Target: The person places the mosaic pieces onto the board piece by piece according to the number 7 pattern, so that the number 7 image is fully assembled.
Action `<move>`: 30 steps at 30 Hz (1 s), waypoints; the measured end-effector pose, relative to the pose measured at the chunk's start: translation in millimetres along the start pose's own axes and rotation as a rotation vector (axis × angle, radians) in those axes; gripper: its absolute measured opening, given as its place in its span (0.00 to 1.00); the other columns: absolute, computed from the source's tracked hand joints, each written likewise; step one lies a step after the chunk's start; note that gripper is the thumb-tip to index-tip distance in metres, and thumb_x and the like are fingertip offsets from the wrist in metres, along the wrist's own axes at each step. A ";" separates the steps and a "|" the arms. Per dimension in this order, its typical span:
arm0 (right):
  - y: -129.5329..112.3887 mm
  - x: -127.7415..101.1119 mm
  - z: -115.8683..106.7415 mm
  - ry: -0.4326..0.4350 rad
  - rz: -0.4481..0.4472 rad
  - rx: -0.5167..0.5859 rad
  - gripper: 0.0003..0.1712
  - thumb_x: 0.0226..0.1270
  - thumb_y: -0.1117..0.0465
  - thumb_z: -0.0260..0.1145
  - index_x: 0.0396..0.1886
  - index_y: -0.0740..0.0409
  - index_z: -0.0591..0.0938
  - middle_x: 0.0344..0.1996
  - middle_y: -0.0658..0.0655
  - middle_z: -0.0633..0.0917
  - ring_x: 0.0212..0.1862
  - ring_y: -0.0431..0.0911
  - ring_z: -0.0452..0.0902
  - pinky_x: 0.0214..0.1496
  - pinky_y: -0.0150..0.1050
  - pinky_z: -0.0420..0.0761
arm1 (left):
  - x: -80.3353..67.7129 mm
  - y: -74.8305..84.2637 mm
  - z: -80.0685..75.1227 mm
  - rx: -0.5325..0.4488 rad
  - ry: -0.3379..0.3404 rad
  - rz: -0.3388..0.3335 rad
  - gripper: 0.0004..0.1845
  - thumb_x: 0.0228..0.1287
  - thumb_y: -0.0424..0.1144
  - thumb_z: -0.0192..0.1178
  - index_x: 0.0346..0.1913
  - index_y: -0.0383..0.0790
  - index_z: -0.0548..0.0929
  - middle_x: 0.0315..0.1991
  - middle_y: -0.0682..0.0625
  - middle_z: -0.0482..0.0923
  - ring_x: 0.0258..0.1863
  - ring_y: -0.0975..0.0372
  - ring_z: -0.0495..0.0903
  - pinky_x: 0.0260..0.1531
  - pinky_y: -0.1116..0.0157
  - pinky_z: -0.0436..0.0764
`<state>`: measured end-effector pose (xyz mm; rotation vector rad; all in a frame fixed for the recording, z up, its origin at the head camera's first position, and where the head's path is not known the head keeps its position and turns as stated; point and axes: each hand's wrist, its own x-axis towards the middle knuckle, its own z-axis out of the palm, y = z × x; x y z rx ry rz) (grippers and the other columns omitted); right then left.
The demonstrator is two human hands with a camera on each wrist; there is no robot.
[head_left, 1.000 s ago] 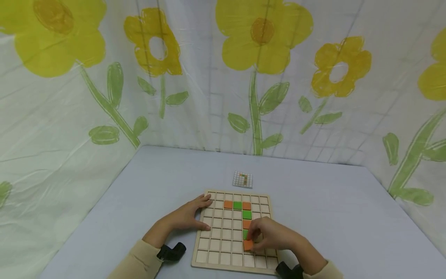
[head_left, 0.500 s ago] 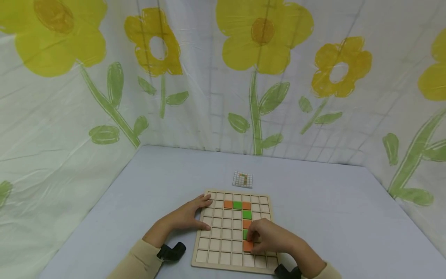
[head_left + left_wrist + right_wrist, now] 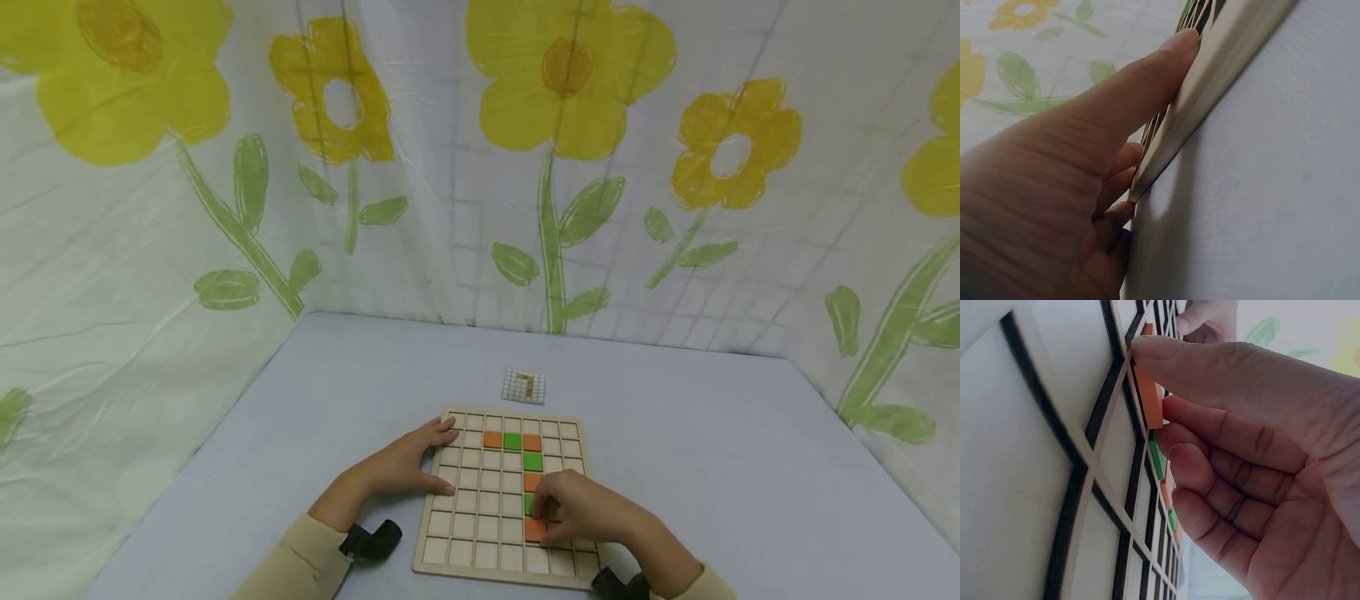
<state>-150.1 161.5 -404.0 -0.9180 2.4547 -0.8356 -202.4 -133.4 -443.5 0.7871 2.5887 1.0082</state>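
Sitting at the near end of a coloured column on the wooden grid board (image 3: 450,533), the orange tile (image 3: 534,528) is pinched by the right hand (image 3: 588,510), thumb and fingertips curled round its edges; the hand comes in from the tile's right and near side, so the tile lies just left of the knuckles, directly under the fingertips. Right wrist view shows the same orange tile (image 3: 1149,400) tipped on edge, one side lifted off the board, not yet flat in its cell, thumb (image 3: 1210,359) on top, index finger (image 3: 1222,428) beneath. Square tile, so no real long axis; its raised edge faces the hand. Line of tiles runs away from the person: green tile (image 3: 528,503) just beyond it, partly hidden by fingers, then orange, green, and a top row of orange-green-orange (image 3: 512,441). Left hand (image 3: 408,467) well apart from the tile, lying flat with fingers straight on the board's left edge, gripping nothing, thumb (image 3: 1147,94) pressed along the frame. Right hand is clearly the nearer one. Small pattern card (image 3: 522,386) lies on the pale table (image 3: 337,375) just beyond the board, floral curtain (image 3: 225,167) behind.
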 end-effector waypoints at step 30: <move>1.9 -4.8 -12.0 0.040 -0.018 -0.007 0.12 0.48 0.60 0.73 0.33 0.55 0.80 0.30 0.46 0.79 0.33 0.36 0.74 0.36 0.29 0.77 | 0.7 1.6 -0.1 0.007 -0.008 0.008 0.46 0.44 0.55 0.69 0.67 0.43 0.64 0.72 0.48 0.49 0.72 0.49 0.43 0.66 0.45 0.51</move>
